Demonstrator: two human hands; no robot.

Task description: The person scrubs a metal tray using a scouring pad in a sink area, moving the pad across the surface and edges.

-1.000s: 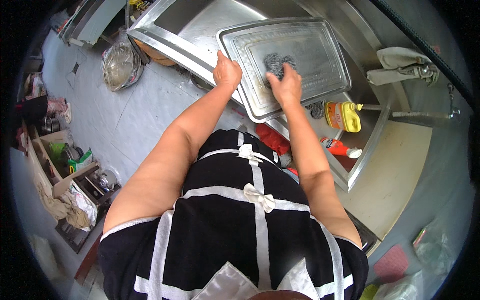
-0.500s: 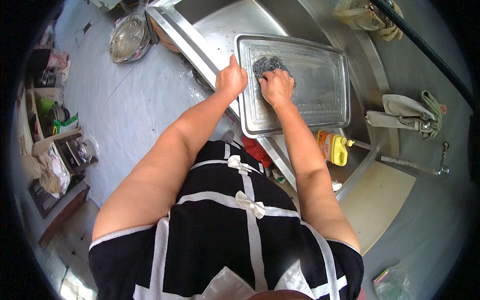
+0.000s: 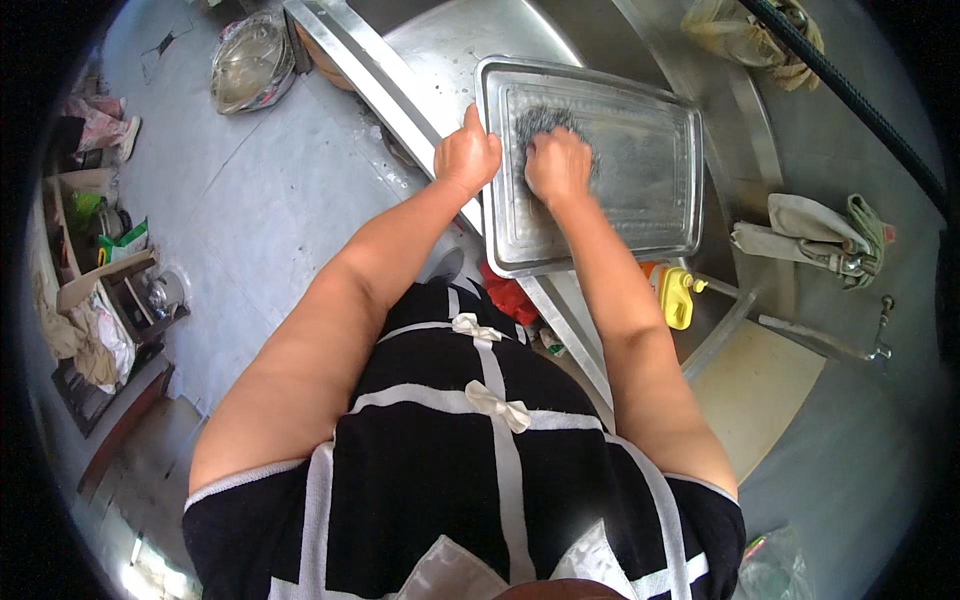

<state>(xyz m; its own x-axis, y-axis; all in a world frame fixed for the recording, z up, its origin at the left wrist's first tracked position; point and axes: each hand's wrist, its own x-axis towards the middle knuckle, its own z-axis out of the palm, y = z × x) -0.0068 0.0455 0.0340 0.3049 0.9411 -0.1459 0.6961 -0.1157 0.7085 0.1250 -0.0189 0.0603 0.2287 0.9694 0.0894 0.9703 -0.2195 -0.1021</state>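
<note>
A rectangular metal tray (image 3: pixel 645 150) with a raised rim rests slanted across the steel sink (image 3: pixel 470 45). My left hand (image 3: pixel 467 157) grips the tray's left edge, its thumb pointing up along the rim. Inside the tray, my right hand (image 3: pixel 560 168) is closed over a dark grey steel wool scourer (image 3: pixel 545 121) and presses it on the tray's upper left area. The scourer and fingertips are blurred by motion. Just right of my right forearm stands a yellow bottle (image 3: pixel 679 300) with an orange label, partly hidden by the arm.
A black hose (image 3: pixel 850 95) crosses the upper right. Beyond the sink, pale cloths (image 3: pixel 805 222) hang near a tap (image 3: pixel 881 350) on the wall. A bagged bundle (image 3: pixel 250 65) lies on the floor at upper left. Cluttered shelves (image 3: pixel 90 250) stand at far left.
My right hand has shifted slightly with the scourer, and its fingers are more curled. The left hand keeps its grip on the tray edge. The whole view has shifted a little.
</note>
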